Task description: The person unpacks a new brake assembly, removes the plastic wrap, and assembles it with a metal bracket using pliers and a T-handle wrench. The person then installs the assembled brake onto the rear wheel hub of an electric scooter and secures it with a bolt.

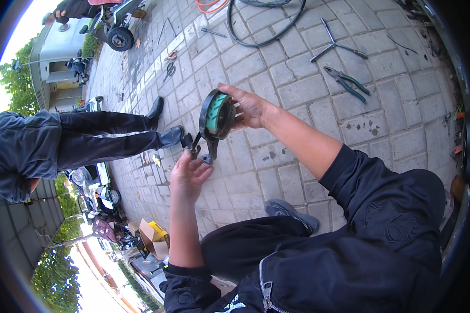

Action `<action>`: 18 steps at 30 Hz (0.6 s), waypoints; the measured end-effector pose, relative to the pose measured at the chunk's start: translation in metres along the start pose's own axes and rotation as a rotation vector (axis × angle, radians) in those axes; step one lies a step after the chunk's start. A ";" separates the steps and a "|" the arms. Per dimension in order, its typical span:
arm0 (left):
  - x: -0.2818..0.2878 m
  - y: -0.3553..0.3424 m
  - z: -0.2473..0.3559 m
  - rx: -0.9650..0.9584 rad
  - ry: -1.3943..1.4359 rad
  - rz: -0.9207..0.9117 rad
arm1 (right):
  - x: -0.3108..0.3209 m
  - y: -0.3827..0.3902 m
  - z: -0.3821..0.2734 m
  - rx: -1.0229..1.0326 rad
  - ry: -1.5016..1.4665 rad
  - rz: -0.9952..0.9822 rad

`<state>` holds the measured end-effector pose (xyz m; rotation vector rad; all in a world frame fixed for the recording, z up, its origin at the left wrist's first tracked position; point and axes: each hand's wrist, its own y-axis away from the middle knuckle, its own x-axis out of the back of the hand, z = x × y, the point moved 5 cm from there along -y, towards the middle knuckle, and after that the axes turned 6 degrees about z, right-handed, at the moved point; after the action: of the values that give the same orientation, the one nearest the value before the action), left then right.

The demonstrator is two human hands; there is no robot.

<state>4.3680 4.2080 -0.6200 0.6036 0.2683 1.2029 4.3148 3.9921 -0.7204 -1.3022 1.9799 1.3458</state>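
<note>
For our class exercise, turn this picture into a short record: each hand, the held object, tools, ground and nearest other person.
Left hand: fingers at the bracket
Right hand: gripping the rim side
Held object: round black part with green band
Tools: green-handled pliers, three-armed wrench
Ground: grey paving
Nearest other person: dark clothes, at picture's left

Outdoors, daylight: a paved yard or roadside, apparently serving as an open-air repair spot. Grey paving bricks [245, 182] underfoot; pliers [344, 82] and a three-armed wrench [332, 45] lying on them, upper right; loop of black tubing [251, 45] at top centre. Small vehicle's wheel [120, 39], upper left; parked scooter [104, 180], left, below centre. Pale building [65, 39] and trees [22, 88] behind, upper left.
</note>
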 end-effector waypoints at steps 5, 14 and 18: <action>-0.004 0.003 -0.005 0.094 0.064 -0.079 | -0.005 0.000 -0.001 0.099 0.028 -0.053; 0.008 0.000 -0.003 -0.016 -0.009 -0.010 | -0.003 0.003 0.001 -0.001 -0.024 -0.012; 0.008 0.000 -0.010 0.096 0.005 -0.018 | -0.011 0.012 0.001 0.103 0.003 -0.064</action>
<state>4.3657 4.2187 -0.6275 0.6802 0.3365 1.1797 4.3097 3.9992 -0.7067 -1.3090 1.9655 1.1967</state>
